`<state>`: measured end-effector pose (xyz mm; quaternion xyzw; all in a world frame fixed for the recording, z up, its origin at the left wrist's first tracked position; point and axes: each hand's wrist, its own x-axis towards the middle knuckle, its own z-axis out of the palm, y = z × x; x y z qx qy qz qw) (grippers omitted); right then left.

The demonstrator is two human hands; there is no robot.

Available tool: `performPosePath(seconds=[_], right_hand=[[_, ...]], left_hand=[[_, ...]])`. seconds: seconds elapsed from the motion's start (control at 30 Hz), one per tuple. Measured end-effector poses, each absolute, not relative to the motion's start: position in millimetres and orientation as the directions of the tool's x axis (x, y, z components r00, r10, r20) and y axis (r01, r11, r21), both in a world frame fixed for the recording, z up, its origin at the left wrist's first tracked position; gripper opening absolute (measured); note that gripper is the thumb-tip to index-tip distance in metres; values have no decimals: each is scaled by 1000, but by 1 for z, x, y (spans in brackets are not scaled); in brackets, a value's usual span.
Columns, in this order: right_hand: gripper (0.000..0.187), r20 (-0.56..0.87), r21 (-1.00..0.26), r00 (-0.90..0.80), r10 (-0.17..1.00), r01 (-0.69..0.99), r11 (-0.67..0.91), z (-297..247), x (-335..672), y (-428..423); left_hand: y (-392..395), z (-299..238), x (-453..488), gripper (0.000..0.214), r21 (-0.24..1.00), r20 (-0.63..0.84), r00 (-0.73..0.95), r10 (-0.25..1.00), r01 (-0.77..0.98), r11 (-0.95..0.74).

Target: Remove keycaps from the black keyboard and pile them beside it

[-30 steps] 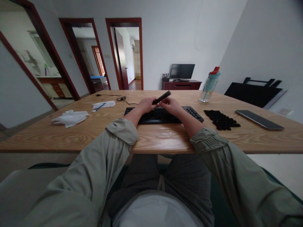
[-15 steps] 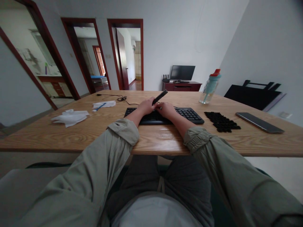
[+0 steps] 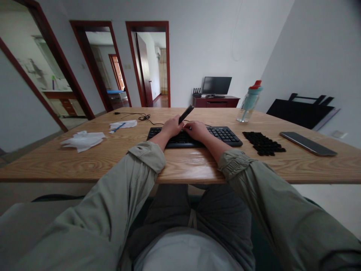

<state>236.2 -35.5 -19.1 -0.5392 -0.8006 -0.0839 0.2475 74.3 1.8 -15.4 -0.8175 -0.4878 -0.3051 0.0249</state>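
A black keyboard (image 3: pixel 225 136) lies on the wooden table in front of me, its middle covered by both hands. In my left hand (image 3: pixel 171 127), closed, is a slim black-handled tool (image 3: pixel 186 114); it slants up to the right and its lower end is hidden. My right hand (image 3: pixel 197 130) is just right of it, low over the keys, with thumb and fingers pinched together near the tool's lower end. Whatever those fingers hold is too small to make out. To the right of the keyboard, small black pieces (image 3: pixel 263 143) that look like keycaps lie close together.
A grey phone-like slab (image 3: pixel 307 143) lies at the far right. Behind the black pieces stands a water bottle (image 3: pixel 248 103) with a red lid. On the left are crumpled white tissue (image 3: pixel 84 140) and a blue stick (image 3: pixel 118 127) on another tissue. A coiled cable (image 3: pixel 144 117) runs behind.
My left hand and the black-handled tool have shifted slightly left. My right hand stays pinched over the keyboard, almost in the same place.
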Motion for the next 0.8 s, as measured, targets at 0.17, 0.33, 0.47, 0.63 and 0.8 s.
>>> performPosePath(seconds=[0.17,0.33,0.47,0.63,0.8], right_hand=[[28,494,-133,-357,793,870,475,-21,237,-37],[28,487,-144,-360,796,866,480,-22,236,-34],[32,469,-127,-417,779,841,527,-23,237,-33],[33,501,-123,-502,705,765,632,-26,241,-26],[31,455,-186,-502,736,754,630,-23,241,-25]], left_hand=[[5,-18,75,36,302,519,332,788,791,-532],[5,-18,76,32,314,536,343,771,767,-559],[6,-13,72,28,371,546,276,791,767,-523],[13,-14,71,28,488,580,149,801,723,-488],[3,-9,73,27,477,598,211,773,682,-554]])
